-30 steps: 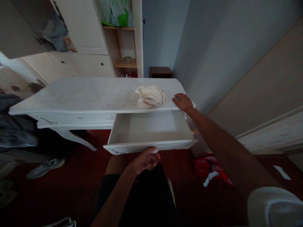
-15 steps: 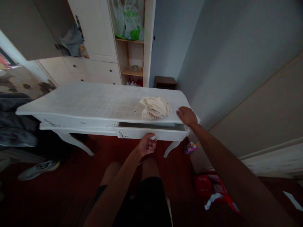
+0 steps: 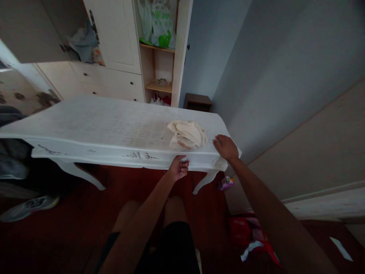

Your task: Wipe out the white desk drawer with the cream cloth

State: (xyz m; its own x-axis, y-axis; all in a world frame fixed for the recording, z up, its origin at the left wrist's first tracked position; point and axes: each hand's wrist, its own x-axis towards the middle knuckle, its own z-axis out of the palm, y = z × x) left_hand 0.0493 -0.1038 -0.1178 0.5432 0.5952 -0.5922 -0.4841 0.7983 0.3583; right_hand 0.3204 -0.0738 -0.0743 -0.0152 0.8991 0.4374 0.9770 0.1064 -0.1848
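Observation:
A white table (image 3: 114,118) with carved trim stands before me. Its right-hand drawer (image 3: 196,161) is flush with the front. My left hand (image 3: 179,168) is closed around the small drawer knob (image 3: 184,159), which the fingers mostly hide. Near the right end of the tabletop, my right hand (image 3: 226,147) lies palm down, its fingers stretched toward the cloth bag and holding nothing. The crumpled cream cloth bag (image 3: 189,134) with brown-red lettering sits on the top between the two hands, apart from both.
Behind the table stands a white cabinet (image 3: 119,38) with an open shelf holding plastic bags (image 3: 162,24). A wall (image 3: 270,76) runs along the right. On the floor are a shoe (image 3: 31,208), a pink box (image 3: 226,182) and a red bag (image 3: 239,230).
The drawer, which stood partly out, has slid in and shut with my left hand on its knob. My right hand has stayed on the tabletop. The view has shifted slightly.

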